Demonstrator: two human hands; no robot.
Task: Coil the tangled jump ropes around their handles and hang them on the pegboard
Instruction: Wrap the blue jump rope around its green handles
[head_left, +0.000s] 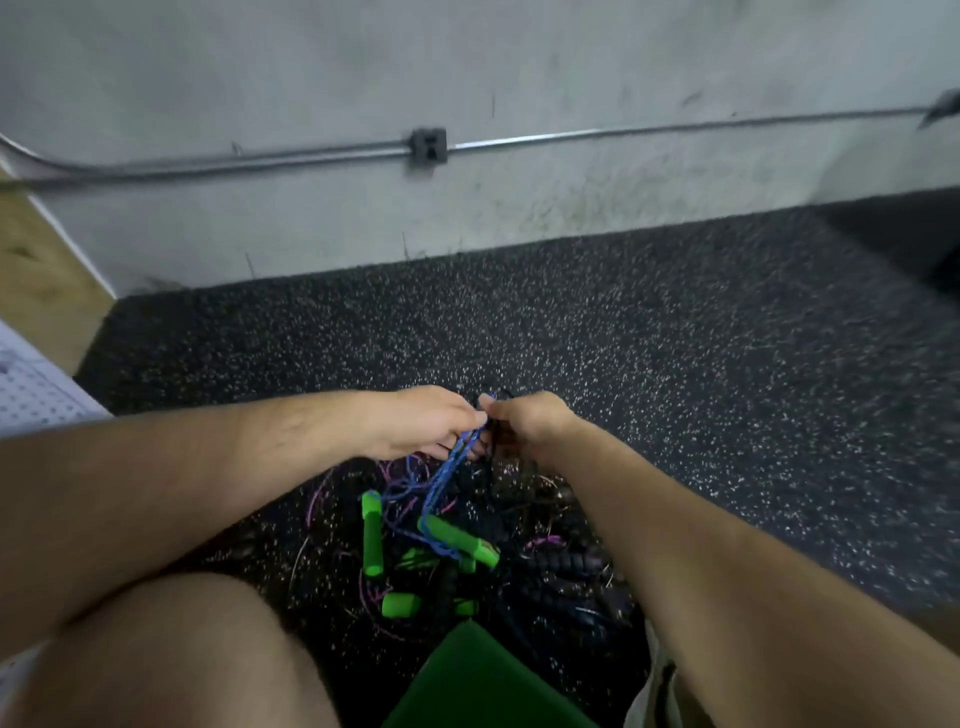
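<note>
The blue rope (451, 467) rises from a green handle (457, 540) in the tangled pile (550, 561) on the speckled floor (727, 364). The left hand (421, 421) has its grip pinched closed on the rope's top. The right hand (530, 423), fingers curled, pinches the same spot (dark cord shows there too). A white pegboard (36, 389) sits at the left edge.

The rope (451, 470) is blue, the handles (457, 540) are bright green, thin cords (317, 499) are purple, and the floor (675, 364) is black with white speckles.
</note>
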